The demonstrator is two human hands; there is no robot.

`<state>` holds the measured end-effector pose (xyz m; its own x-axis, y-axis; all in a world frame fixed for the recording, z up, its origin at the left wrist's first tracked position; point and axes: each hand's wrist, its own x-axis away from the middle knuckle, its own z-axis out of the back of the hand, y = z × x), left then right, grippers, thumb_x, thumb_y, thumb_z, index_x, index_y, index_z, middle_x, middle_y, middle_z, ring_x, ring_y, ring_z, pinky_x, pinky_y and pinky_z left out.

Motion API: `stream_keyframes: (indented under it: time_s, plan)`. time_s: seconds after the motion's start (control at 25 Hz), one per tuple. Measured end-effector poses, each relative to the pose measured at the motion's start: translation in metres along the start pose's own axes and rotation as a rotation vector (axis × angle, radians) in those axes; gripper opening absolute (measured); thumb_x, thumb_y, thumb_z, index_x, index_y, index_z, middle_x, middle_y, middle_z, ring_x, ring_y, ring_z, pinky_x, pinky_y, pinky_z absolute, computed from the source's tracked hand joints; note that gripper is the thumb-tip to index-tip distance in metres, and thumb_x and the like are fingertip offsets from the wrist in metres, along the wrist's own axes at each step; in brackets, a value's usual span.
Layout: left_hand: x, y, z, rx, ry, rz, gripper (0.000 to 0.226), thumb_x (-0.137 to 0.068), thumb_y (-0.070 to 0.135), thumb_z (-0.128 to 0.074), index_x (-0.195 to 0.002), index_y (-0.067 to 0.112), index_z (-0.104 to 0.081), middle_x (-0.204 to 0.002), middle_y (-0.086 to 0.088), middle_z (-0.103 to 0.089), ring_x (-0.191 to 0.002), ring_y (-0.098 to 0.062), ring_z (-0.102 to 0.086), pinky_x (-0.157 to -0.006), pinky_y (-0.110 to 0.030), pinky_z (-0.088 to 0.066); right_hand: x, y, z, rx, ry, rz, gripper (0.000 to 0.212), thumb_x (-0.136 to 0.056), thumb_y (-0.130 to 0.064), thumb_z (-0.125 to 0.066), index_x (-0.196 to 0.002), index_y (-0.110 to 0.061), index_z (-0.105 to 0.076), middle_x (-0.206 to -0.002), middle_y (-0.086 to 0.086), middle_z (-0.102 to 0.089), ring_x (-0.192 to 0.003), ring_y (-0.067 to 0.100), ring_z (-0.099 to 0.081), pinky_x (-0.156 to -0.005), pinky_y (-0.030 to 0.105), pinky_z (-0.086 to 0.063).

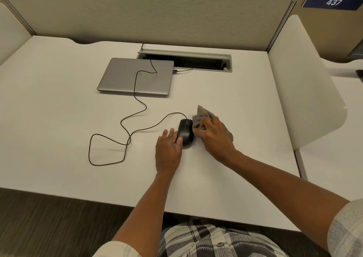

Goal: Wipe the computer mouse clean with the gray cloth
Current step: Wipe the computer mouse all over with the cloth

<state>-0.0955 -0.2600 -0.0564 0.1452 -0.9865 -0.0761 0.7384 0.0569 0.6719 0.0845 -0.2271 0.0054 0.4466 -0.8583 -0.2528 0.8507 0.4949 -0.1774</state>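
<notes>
The black computer mouse (185,131) sits on the white desk (59,103) in front of me, a little right of the middle, between my two hands. My left hand (169,151) lies flat beside it with the fingers loosely spread and gripping nothing; my thumb rests against the mouse's near left side and covers a bit of its edge. My right hand (215,137) is closed around the gray cloth (202,115), pressing a bunched fold against the mouse's right flank, so that side of the mouse is hidden. Much of the cloth is tucked under my palm; one loose corner sticks up beyond my fingers and another bit shows behind my wrist. The mouse's cable (125,119) loops left across the desk and runs over the closed silver laptop (125,80), whose logo is too blurred to read. Behind it is an open cable tray (225,60), dark inside.
</notes>
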Motion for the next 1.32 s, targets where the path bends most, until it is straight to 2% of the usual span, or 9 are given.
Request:
stream_keyframes:
  time_s: [0.12,0.24,0.4,0.6,0.76,0.92,1.12,1.2,1.32]
  plan:
    - [0.0,0.0,0.001,-0.004,-0.002,-0.004,0.044,-0.103,0.032,-0.042,-0.142,0.014,-0.051,-0.149,-0.002,-0.049,-0.146,-0.02,-0.029,-0.121,-0.038,-0.018,-0.011,-0.011,0.002,-0.07,0.106,0.123,0.02,-0.082,-0.016,-0.075,-0.101,-0.023,-0.073,-0.103,0.002,-0.059,-0.101,0.022,-0.042,-0.079,0.037,-0.048]
    - [0.0,-0.001,0.001,-0.011,-0.01,-0.002,0.043,-0.102,0.029,-0.043,-0.142,0.015,-0.051,-0.15,-0.001,-0.048,-0.146,-0.019,-0.028,-0.121,-0.037,-0.017,0.001,-0.016,-0.008,-0.067,0.052,0.282,0.021,-0.093,-0.016,-0.062,-0.108,-0.026,-0.073,-0.101,0.003,-0.06,-0.094,0.025,-0.048,-0.08,0.039,-0.047]
    - [0.0,0.002,0.001,-0.001,0.015,0.011,0.042,-0.101,0.029,-0.045,-0.139,0.012,-0.054,-0.148,-0.002,-0.049,-0.145,-0.019,-0.031,-0.121,-0.035,-0.017,0.02,0.004,-0.013,0.061,-0.044,0.387,0.032,-0.094,-0.01,-0.053,-0.117,-0.023,-0.071,-0.104,0.005,-0.06,-0.094,0.03,-0.052,-0.087,0.045,-0.047]
    - [-0.001,0.0,-0.001,0.005,0.02,-0.002,0.045,-0.101,0.033,-0.04,-0.139,0.012,-0.054,-0.148,-0.003,-0.05,-0.145,-0.021,-0.031,-0.12,-0.035,-0.017,0.004,0.02,0.007,0.017,0.049,0.076,0.02,-0.081,-0.006,-0.075,-0.098,-0.017,-0.075,-0.101,0.007,-0.063,-0.101,0.029,-0.048,-0.077,0.038,-0.048]
    - [0.001,-0.002,-0.005,-0.003,0.03,-0.004,0.058,-0.1,0.049,-0.029,-0.14,0.015,-0.052,-0.149,-0.001,-0.048,-0.146,-0.018,-0.029,-0.12,-0.031,-0.013,-0.036,0.016,0.021,-0.075,-0.023,-0.148,0.035,-0.085,-0.008,-0.064,-0.117,-0.021,-0.065,-0.119,0.008,-0.056,-0.104,0.032,-0.047,-0.077,0.044,-0.05]
    - [0.001,-0.004,-0.008,-0.035,0.036,0.007,0.073,-0.087,0.069,-0.046,-0.139,0.019,-0.052,-0.15,0.002,-0.047,-0.146,-0.015,-0.026,-0.12,-0.033,-0.016,-0.061,0.007,0.013,-0.135,-0.133,-0.217,0.046,-0.084,-0.021,-0.066,-0.129,-0.02,-0.055,-0.127,0.009,-0.047,-0.105,0.032,-0.045,-0.087,0.044,-0.048]
    - [0.001,-0.005,-0.01,-0.049,0.048,0.002,0.075,-0.084,0.067,-0.055,-0.14,0.017,-0.05,-0.15,0.0,-0.047,-0.146,-0.016,-0.028,-0.12,-0.034,-0.017,-0.059,0.008,-0.009,-0.176,-0.343,-0.368,0.058,-0.083,-0.051,-0.064,-0.136,-0.038,-0.047,-0.156,0.003,-0.025,-0.13,0.037,-0.038,-0.104,0.05,-0.036]
    - [0.0,-0.005,-0.01,-0.051,0.055,-0.001,0.074,-0.083,0.066,-0.056,-0.139,0.018,-0.052,-0.149,0.0,-0.048,-0.146,-0.016,-0.029,-0.119,-0.033,-0.018,-0.061,0.01,-0.013,-0.199,-0.372,-0.348,0.058,-0.086,-0.048,-0.062,-0.139,-0.041,-0.042,-0.159,0.005,-0.021,-0.129,0.041,-0.04,-0.106,0.053,-0.035]
    - [0.0,-0.004,-0.01,-0.041,0.07,-0.007,0.072,-0.082,0.065,-0.059,-0.137,0.018,-0.053,-0.147,0.001,-0.05,-0.145,-0.016,-0.031,-0.119,-0.033,-0.019,-0.068,0.012,-0.012,-0.187,-0.396,-0.309,0.052,-0.09,-0.033,-0.054,-0.139,-0.045,-0.043,-0.151,0.004,-0.031,-0.123,0.038,-0.042,-0.101,0.051,-0.042]
